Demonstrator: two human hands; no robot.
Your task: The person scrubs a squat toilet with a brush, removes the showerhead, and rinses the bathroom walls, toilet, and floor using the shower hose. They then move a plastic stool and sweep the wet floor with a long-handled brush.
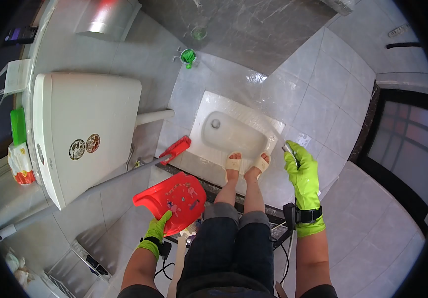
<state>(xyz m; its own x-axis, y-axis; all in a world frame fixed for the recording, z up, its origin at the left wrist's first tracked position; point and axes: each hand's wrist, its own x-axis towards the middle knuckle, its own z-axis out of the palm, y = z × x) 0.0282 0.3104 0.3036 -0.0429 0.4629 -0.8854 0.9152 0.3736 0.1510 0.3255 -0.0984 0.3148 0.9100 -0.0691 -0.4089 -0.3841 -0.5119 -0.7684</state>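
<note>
My left hand (157, 231), in a lime-green rubber glove, grips the near edge of a curved red plastic piece (186, 206) with cartoon pictures; its exact kind is unclear. My right hand (300, 171), gloved alike, is closed around a small metallic spray nozzle (287, 148), mostly hidden by the fingers. A fine jet of water seems to leave the nozzle toward the far left, over the white squat toilet (278, 124) set in the floor. My feet, in cream slippers (232, 166), stand at the toilet's near edge.
Left of the toilet, a red broom-like brush (176, 148) with a long grey handle leans across. A white cistern (90, 129) hangs on the left wall. Beyond stands a green-and-white cup-shaped holder (188, 57). The tiled floor (318, 99) looks wet; a dark-framed door (402, 144) is at right.
</note>
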